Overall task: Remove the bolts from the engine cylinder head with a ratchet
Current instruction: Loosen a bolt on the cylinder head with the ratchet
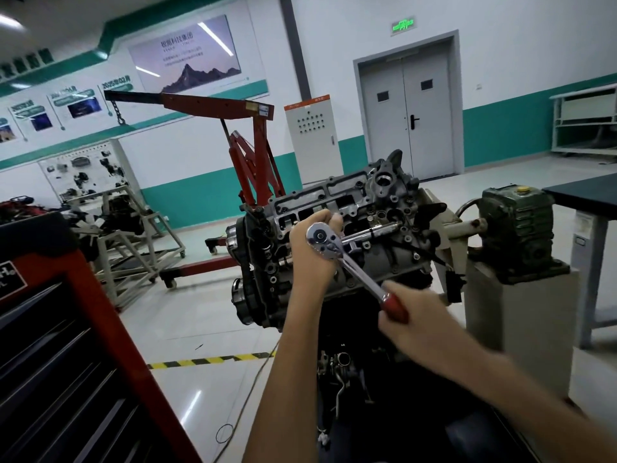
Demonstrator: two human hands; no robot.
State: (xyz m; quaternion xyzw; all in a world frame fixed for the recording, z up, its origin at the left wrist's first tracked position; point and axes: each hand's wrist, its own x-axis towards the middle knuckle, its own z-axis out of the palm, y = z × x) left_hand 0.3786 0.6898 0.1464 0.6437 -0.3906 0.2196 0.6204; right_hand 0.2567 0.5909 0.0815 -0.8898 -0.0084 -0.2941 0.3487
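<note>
Head view: left hand (312, 252) wraps the round head end of the ratchet (359, 274), fingers curled behind it, prob. to keep the socket square on a bolt while the other arm pulls; bolt itself is hidden behind hand & tool, so can't tell how far out it is; right hand (417, 319) has a closed grip round the red handle (395, 307) at the far end, i.e. max leverage; neither hand is free. Cylinder head (334, 198) sits tilted toward the person on a stand w/ a green gearbox (514, 225) at its right, likely turned so the bolt face is reachable. Red tool cabinet (66, 329) stands near at left, handy for sockets. Writing: wall panel (115, 84) reads approx. "2025年02月"; green sign (403, 26) over the door (405, 118), poster (187, 55) text & cabinet badge (10, 279) too blurred to read.
</note>
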